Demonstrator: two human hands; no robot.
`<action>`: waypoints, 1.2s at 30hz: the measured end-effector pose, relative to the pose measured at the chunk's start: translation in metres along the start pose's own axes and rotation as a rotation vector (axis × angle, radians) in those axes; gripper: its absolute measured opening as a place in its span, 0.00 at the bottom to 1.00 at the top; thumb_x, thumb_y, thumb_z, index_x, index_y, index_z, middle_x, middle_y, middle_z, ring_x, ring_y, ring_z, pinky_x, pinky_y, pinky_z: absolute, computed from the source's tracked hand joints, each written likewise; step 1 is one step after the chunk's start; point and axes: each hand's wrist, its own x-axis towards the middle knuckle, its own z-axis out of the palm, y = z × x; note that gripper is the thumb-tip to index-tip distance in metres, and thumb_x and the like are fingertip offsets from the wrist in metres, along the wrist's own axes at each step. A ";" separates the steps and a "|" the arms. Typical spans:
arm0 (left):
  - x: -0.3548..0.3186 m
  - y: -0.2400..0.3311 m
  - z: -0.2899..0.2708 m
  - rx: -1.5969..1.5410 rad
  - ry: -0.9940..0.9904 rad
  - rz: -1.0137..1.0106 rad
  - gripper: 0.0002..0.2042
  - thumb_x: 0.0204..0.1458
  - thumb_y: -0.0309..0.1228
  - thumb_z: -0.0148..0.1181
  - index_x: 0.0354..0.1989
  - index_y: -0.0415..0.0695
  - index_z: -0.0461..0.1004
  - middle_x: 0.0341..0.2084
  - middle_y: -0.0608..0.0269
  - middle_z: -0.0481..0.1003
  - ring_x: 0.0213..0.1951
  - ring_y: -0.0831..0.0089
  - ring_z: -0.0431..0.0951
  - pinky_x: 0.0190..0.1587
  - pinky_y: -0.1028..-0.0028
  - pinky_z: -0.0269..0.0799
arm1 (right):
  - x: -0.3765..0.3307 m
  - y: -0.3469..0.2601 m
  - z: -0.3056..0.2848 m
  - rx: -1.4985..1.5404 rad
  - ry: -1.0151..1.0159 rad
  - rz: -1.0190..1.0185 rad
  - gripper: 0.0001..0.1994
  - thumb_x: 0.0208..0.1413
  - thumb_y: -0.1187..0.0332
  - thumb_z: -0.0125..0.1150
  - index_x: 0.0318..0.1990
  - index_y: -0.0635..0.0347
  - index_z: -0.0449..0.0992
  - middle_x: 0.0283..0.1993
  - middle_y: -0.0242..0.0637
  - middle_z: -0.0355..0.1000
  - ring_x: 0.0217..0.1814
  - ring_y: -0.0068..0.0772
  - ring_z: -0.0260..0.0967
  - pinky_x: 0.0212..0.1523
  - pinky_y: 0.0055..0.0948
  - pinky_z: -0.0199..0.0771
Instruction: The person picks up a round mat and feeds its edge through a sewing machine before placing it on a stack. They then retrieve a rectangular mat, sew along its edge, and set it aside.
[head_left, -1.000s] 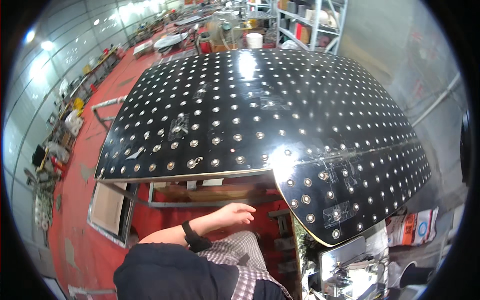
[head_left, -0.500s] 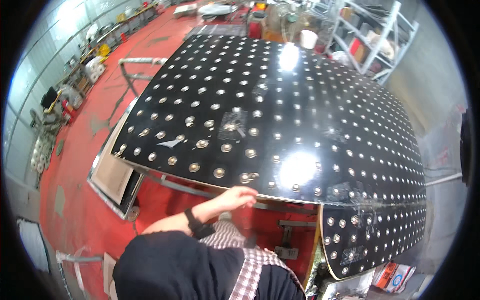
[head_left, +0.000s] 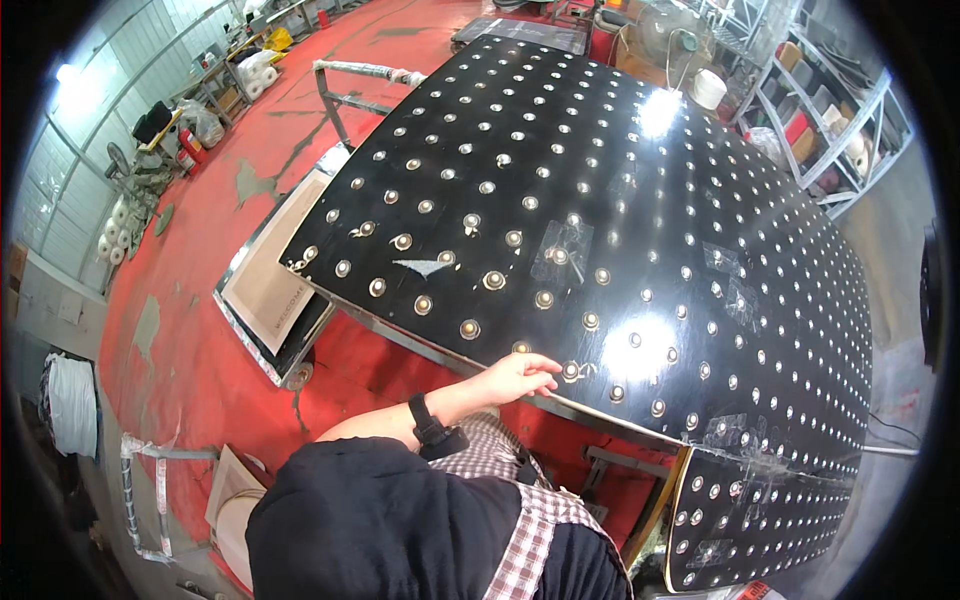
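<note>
A large black tabletop [head_left: 390,320] set with rows of metal ball rollers fills the middle. My left hand [head_left: 523,378] is at its near edge, palm down, fingers loosely stretched to the right. The fingertips are beside a ball roller [head_left: 570,371]; I cannot tell whether they touch it. Nothing shows between the fingers. The left wrist wears a black watch [head_left: 428,424]. A torn grey scrap [head_left: 424,267] lies on the tabletop beyond the hand, and clear tape [head_left: 561,250] covers one roller. My right hand is out of view.
Left of the tabletop, a flat cardboard piece [head_left: 272,290] lies on a low wheeled cart. A metal frame [head_left: 365,100] stands behind it on the red floor [head_left: 200,320]. A narrower black roller section [head_left: 745,510] adjoins at the right front. Grey shelving [head_left: 850,150] holds goods at the far right.
The whole view has shifted, with the tabletop now farther right. My left hand has moved from just at the near edge slightly onto the tabletop, close to a roller.
</note>
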 end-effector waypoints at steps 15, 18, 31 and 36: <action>-0.057 -0.072 0.110 -0.047 -0.003 -0.006 0.18 0.62 0.30 0.50 0.59 0.41 0.67 0.45 0.59 0.77 0.43 0.77 0.77 0.43 0.78 0.73 | -0.048 0.090 -0.057 -0.046 0.068 -0.023 0.12 0.61 0.64 0.57 0.32 0.65 0.70 0.30 0.42 0.64 0.31 0.38 0.57 0.33 0.35 0.59; -0.065 -0.072 0.094 -0.090 0.020 0.007 0.18 0.63 0.30 0.49 0.60 0.41 0.67 0.45 0.60 0.76 0.44 0.78 0.76 0.44 0.78 0.73 | -0.051 0.097 -0.071 -0.083 0.102 -0.030 0.12 0.61 0.64 0.57 0.31 0.65 0.70 0.28 0.42 0.64 0.29 0.37 0.57 0.31 0.35 0.59; -0.209 -0.065 -0.153 -0.056 0.427 0.156 0.13 0.60 0.31 0.54 0.46 0.34 0.76 0.37 0.56 0.80 0.38 0.73 0.80 0.45 0.73 0.76 | 0.063 -0.143 -0.034 0.257 0.089 -0.564 0.16 0.63 0.66 0.55 0.25 0.68 0.70 0.21 0.41 0.60 0.23 0.40 0.56 0.26 0.35 0.60; -0.290 -0.092 -0.241 -0.303 0.852 0.263 0.14 0.63 0.32 0.51 0.50 0.37 0.74 0.40 0.58 0.79 0.42 0.74 0.79 0.46 0.74 0.75 | 0.104 -0.318 0.057 0.503 -0.253 -0.623 0.09 0.59 0.76 0.52 0.26 0.68 0.68 0.27 0.38 0.64 0.29 0.28 0.61 0.29 0.28 0.62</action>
